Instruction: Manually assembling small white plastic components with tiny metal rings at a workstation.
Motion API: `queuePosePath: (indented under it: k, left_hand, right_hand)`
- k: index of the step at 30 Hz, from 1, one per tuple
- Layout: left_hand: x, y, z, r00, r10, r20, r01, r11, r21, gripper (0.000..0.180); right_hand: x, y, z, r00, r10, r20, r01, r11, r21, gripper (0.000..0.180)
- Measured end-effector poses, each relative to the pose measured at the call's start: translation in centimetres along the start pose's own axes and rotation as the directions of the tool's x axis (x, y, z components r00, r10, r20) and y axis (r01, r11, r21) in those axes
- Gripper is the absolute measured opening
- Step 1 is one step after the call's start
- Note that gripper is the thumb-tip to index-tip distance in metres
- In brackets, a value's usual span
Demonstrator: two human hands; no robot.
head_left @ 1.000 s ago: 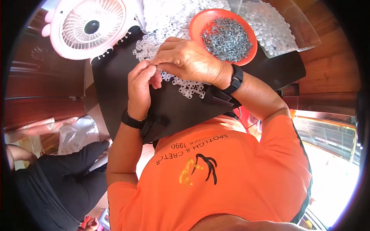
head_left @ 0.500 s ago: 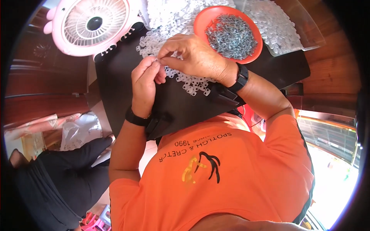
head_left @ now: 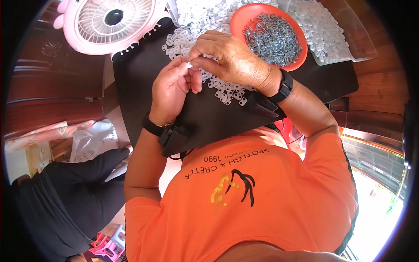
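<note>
Left hand [head_left: 169, 94] pinches small white piece [head_left: 189, 65]; right hand [head_left: 233, 59] curled, fingertips at it, grip unclear.

The left hand [head_left: 171, 89] pinches a white piece [head_left: 189, 65] by the right hand [head_left: 231, 59]; farther right, an orange plate [head_left: 238, 20] holds nails [head_left: 275, 39].

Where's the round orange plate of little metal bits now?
In the head view, the round orange plate sits near the top, right of centre, just beyond the right hand, between white plastic pieces and a clear plastic bin.
</note>
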State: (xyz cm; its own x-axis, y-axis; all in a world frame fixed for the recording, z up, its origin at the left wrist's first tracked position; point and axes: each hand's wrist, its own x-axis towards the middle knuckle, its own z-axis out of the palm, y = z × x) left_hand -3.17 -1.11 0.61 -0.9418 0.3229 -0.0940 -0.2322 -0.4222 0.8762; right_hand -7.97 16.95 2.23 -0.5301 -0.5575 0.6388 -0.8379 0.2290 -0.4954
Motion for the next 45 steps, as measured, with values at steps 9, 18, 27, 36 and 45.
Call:
queuePosePath:
  k: [9, 18, 27, 36, 45]
  left_hand:
    - [0.1, -0.2, -0.1, 0.982, 0.108, -0.157, -0.061, 0.959, 0.277, 0.013]
    - [0.0, -0.6, 0.2, 0.971, 0.228, -0.067, -0.174, 0.873, 0.455, 0.014]
    - [-0.2, -0.1, 0.3, 0.988, 0.153, -0.02, -0.135, 0.919, 0.371, 0.022]
    - [0.2, -0.2, 0.1, 0.99, 0.137, 0.047, -0.143, 0.975, 0.17, 0.017]
    - [0.1, -0.1, 0.3, 0.98, 0.192, -0.046, -0.162, 0.915, 0.369, 0.015]
  right_hand:
    - [-0.3, 0.5, 0.4, 0.986, 0.155, 0.055, -0.16, 0.98, 0.12, 0.012]
    - [-0.2, -0.5, 0.0, 0.919, 0.368, 0.144, -0.386, 0.914, 0.124, 0.011]
    - [-0.1, -0.8, -0.4, 0.959, 0.271, 0.086, -0.28, 0.952, 0.122, 0.01]
    - [0.3, -1.0, -2.0, 0.917, 0.35, 0.193, -0.382, 0.908, 0.173, 0.016]
    - [0.9, 7.6, -10.8, 0.833, 0.552, -0.025, -0.45, 0.651, -0.611, 0.025]
